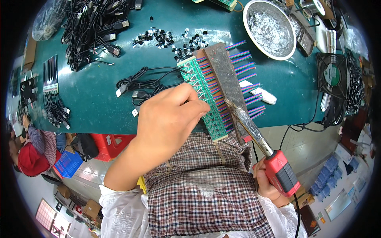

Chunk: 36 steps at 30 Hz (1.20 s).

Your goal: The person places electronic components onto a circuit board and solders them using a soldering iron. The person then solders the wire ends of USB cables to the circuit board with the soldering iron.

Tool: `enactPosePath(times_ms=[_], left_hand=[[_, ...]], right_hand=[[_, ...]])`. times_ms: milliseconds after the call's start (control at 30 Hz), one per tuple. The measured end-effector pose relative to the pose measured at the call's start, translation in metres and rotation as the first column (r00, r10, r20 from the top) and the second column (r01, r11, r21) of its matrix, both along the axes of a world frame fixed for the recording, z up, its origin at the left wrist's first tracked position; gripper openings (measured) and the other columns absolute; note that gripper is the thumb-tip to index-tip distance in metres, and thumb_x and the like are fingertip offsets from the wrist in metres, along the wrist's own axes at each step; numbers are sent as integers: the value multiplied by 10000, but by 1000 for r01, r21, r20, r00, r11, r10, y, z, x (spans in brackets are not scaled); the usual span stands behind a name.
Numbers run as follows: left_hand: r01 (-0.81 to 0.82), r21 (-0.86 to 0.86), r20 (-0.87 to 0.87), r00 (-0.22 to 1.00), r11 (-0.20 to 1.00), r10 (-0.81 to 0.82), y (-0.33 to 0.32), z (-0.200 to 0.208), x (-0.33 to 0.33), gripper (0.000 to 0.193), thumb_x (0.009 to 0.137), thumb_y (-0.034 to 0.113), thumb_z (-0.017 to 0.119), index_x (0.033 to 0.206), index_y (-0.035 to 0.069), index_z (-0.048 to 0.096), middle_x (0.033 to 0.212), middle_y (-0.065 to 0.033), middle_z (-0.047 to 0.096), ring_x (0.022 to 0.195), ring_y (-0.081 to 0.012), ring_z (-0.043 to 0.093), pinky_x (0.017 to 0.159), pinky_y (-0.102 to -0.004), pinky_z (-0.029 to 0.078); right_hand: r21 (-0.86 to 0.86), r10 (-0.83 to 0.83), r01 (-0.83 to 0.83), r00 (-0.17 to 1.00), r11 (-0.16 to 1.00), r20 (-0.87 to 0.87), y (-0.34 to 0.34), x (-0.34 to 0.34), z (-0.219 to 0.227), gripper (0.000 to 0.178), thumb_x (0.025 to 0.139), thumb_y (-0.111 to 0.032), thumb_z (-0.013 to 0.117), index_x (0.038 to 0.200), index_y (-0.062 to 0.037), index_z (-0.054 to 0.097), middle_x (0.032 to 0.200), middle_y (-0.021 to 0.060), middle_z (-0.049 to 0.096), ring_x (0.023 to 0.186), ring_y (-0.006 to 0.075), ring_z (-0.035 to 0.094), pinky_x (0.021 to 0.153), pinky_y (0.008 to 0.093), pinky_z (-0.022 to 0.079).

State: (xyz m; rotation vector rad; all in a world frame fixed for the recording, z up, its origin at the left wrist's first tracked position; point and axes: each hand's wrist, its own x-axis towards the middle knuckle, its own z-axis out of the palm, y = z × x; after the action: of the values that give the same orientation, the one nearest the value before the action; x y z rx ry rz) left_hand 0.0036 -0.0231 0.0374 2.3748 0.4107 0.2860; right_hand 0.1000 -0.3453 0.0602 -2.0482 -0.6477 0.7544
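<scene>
My left hand is closed in a pinch over a long green circuit board panel; whatever is between the fingertips is hidden. In my right hand is a red and black soldering iron. Its worn metal shaft slants up and left, with the tip over a dark bar. That bar lies across rows of thin coloured wires, which run out from the panel's right side. Black USB cables lie left of the panel, one reaching its upper end.
Small black parts are scattered behind the panel. A round bowl of silvery scraps stands back right, a fan farther right. Piled black cables fill the back left. A white piece lies beside the wires. Another person is at far left.
</scene>
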Motion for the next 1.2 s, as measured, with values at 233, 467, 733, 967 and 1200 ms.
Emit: enactPosePath(times_ms=[233, 467, 733, 967, 1200], left_hand=[[200, 1, 48, 979, 980, -200, 24, -8, 3, 256, 707, 27, 844, 936, 129, 794, 853, -6, 647, 755, -207, 673, 641, -341, 544], [410, 18, 82, 908, 912, -410, 46, -10, 16, 221, 736, 36, 820, 931, 136, 793, 867, -7, 659, 771, -220, 675, 655, -351, 550], [536, -166, 67, 844, 828, -533, 61, -12, 30, 221, 729, 40, 819, 931, 124, 787, 896, -6, 680, 806, -238, 688, 699, -376, 554], [565, -124, 63, 825, 816, -562, 62, -12, 32, 220, 717, 57, 819, 924, 122, 783, 891, -7, 674, 823, -251, 684, 711, -390, 550], [569, -107, 61, 822, 815, -566, 62, -11, 32, 189, 734, 60, 803, 912, 120, 779, 887, -11, 669, 816, -256, 679, 706, -389, 551]], right_hand=[[21, 24, -22, 996, 1000, -82, -2, 5, 4, 242, 679, -6, 792, 894, -41, 690, 830, 105, 635, 680, 288, 638, 597, 370, 518], [-39, 129, -130, 991, 991, -30, 6, 9, 9, 255, 673, -23, 806, 898, -33, 689, 797, 104, 616, 634, 277, 614, 566, 369, 499], [-50, 192, -191, 981, 980, 20, 0, 7, 6, 280, 674, -1, 798, 922, -25, 670, 790, 101, 611, 630, 275, 611, 554, 362, 497], [-32, 306, -308, 917, 951, 254, 34, 18, 18, 304, 679, 31, 813, 938, -10, 660, 798, 115, 659, 644, 266, 651, 563, 338, 511], [-4, 315, -324, 914, 946, 257, 34, 18, 14, 313, 673, 33, 817, 939, 4, 654, 796, 133, 669, 633, 267, 659, 560, 325, 514]])
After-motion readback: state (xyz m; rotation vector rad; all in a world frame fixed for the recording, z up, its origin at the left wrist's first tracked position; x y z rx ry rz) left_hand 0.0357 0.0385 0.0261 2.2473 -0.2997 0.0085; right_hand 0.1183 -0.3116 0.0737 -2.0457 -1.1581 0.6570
